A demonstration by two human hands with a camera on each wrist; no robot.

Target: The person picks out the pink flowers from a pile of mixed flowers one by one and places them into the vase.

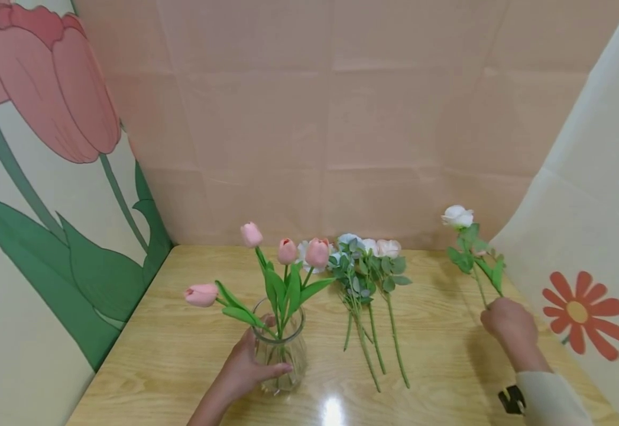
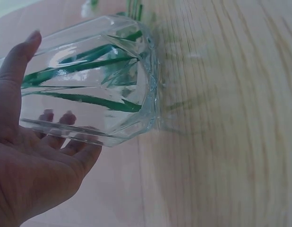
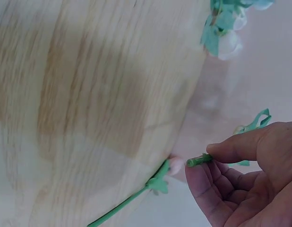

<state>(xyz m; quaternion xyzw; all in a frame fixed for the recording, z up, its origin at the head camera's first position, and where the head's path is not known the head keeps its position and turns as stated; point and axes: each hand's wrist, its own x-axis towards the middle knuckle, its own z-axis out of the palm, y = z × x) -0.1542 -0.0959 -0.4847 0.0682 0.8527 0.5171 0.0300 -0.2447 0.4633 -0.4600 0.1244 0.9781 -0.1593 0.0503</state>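
Note:
My left hand (image 1: 250, 364) curls round the side of a clear glass vase (image 2: 108, 123), thumb on one side and fingers on the other. Green stems show through the glass, and several pink tulips (image 1: 317, 253) stand in it, one leaning far left. At the right, my right hand (image 1: 511, 325) pinches the stem of a white rose (image 1: 457, 216) between thumb and forefinger, its cut end (image 3: 195, 161) poking out. The rose is upright, raised off the table. Behind it lies another flower with a green stem (image 3: 122, 204) and a small pink head, partly hidden in the head view.
Several pale roses (image 1: 389, 248) with green leaves lie in a bunch on the wooden table (image 1: 181, 355), right of the vase, stems towards me. A pink-brown backdrop (image 1: 330, 118) rises at the back edge, with flower-printed sheets at both sides.

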